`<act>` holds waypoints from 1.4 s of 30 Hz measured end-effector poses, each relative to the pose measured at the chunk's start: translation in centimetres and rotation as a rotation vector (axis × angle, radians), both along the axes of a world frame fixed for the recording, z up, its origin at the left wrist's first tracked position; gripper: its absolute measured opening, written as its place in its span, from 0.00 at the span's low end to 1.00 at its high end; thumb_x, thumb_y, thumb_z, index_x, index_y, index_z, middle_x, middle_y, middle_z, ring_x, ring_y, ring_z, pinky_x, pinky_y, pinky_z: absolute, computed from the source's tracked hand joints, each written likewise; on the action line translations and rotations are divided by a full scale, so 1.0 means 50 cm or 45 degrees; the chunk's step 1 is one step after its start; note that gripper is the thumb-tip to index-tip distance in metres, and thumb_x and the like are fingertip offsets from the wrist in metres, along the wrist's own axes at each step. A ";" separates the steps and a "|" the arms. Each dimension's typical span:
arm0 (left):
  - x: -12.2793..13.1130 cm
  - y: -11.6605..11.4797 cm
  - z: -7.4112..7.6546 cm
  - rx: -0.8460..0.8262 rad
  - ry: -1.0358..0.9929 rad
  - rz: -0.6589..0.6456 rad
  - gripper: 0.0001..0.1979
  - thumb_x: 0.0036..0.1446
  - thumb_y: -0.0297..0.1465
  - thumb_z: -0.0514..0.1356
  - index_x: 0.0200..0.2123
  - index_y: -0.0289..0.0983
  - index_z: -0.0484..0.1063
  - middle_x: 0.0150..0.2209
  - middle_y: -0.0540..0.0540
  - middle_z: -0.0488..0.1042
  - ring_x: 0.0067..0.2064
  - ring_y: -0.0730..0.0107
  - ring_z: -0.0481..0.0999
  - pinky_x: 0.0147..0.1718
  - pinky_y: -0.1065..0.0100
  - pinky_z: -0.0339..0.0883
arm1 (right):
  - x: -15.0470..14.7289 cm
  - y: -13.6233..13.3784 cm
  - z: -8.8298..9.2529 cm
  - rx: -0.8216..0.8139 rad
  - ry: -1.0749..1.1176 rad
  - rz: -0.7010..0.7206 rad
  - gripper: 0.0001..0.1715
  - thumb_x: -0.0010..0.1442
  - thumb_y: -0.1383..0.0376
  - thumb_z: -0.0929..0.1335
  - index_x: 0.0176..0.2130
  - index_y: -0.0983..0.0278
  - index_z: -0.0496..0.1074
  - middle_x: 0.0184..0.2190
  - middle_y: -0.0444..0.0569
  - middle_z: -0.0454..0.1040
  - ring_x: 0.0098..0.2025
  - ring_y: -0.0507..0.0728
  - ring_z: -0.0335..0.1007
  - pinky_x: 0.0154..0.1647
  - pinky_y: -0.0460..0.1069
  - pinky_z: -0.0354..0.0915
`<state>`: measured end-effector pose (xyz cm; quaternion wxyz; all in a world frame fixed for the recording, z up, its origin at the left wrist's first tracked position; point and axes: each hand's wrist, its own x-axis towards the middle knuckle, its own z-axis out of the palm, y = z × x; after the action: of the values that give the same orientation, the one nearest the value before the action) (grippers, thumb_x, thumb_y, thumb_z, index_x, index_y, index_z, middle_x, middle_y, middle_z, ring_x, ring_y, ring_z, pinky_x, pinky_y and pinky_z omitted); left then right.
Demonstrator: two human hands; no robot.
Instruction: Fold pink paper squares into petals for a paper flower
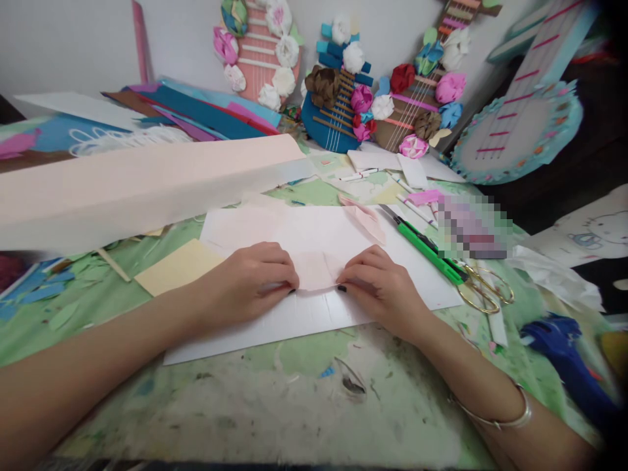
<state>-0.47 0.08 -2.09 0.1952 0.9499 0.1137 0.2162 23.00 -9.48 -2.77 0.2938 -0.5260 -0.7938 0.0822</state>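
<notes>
Between my hands is a small piece of pale pink paper [318,269], pinched at its two ends just above a white board [235,340]. My left hand [252,278] grips its left edge between thumb and fingers. The right edge is pinched by my right hand [385,288], which has a bracelet on its forearm. Another folded pink paper piece [364,219] lies on the board behind my right hand. A green utility knife [429,252] rests across the board's right side, with gold-handled scissors [483,288] beside it.
Yellow paper [179,267] lies left of the board, near green and blue scraps [56,291]. A large pale pink sheet [147,173] spans the back left. Paper-flower-covered guitar shapes [338,98] lean on the wall. A blue glue gun [564,353] sits at the right.
</notes>
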 end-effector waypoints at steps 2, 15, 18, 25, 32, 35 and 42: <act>0.002 -0.003 0.000 -0.089 0.011 0.059 0.08 0.56 0.23 0.54 0.33 0.37 0.73 0.36 0.45 0.72 0.37 0.70 0.71 0.36 0.69 0.65 | 0.000 0.000 0.001 -0.060 0.035 -0.017 0.05 0.57 0.72 0.68 0.34 0.63 0.73 0.32 0.48 0.72 0.39 0.57 0.63 0.40 0.52 0.62; 0.015 -0.011 -0.007 -0.234 0.024 0.211 0.06 0.57 0.27 0.54 0.28 0.36 0.69 0.37 0.46 0.68 0.35 0.71 0.69 0.33 0.68 0.64 | -0.002 0.009 0.000 -0.239 0.109 -0.139 0.04 0.57 0.69 0.68 0.29 0.64 0.69 0.28 0.46 0.69 0.35 0.54 0.62 0.36 0.50 0.58; 0.017 -0.013 -0.008 -0.242 0.055 0.259 0.06 0.56 0.27 0.54 0.27 0.35 0.67 0.38 0.46 0.67 0.35 0.72 0.68 0.33 0.68 0.64 | -0.003 0.010 0.000 -0.266 0.117 -0.152 0.05 0.58 0.68 0.68 0.29 0.64 0.69 0.28 0.46 0.69 0.35 0.54 0.61 0.35 0.50 0.57; 0.023 -0.018 -0.016 -0.282 0.066 0.342 0.06 0.54 0.27 0.55 0.25 0.35 0.66 0.39 0.47 0.66 0.33 0.73 0.68 0.32 0.68 0.65 | -0.010 0.011 0.002 -0.283 0.110 -0.178 0.05 0.57 0.69 0.67 0.28 0.63 0.69 0.27 0.46 0.69 0.34 0.54 0.61 0.36 0.50 0.57; 0.025 -0.019 -0.020 -0.237 0.049 0.348 0.05 0.53 0.27 0.55 0.25 0.36 0.65 0.38 0.46 0.66 0.33 0.72 0.68 0.32 0.68 0.66 | -0.022 0.013 0.006 -0.275 0.098 -0.266 0.06 0.53 0.71 0.68 0.26 0.63 0.67 0.25 0.45 0.69 0.32 0.54 0.61 0.35 0.50 0.57; 0.025 -0.020 -0.020 -0.219 0.083 0.331 0.03 0.53 0.26 0.55 0.27 0.36 0.65 0.38 0.47 0.65 0.35 0.71 0.68 0.34 0.66 0.66 | -0.024 0.014 0.005 -0.270 0.094 -0.288 0.07 0.53 0.72 0.68 0.25 0.64 0.67 0.25 0.45 0.69 0.32 0.54 0.61 0.35 0.50 0.57; 0.024 -0.024 -0.012 -0.250 0.095 0.341 0.04 0.55 0.27 0.54 0.28 0.36 0.64 0.39 0.46 0.64 0.34 0.71 0.67 0.33 0.67 0.65 | -0.025 0.017 0.004 -0.286 0.094 -0.298 0.07 0.53 0.72 0.68 0.25 0.64 0.67 0.25 0.45 0.69 0.32 0.54 0.61 0.34 0.50 0.57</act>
<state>0.73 -1.11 -2.67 0.2519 0.9100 0.2669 0.1927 21.77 -8.64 -2.55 0.2698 -0.6412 -0.7015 0.1550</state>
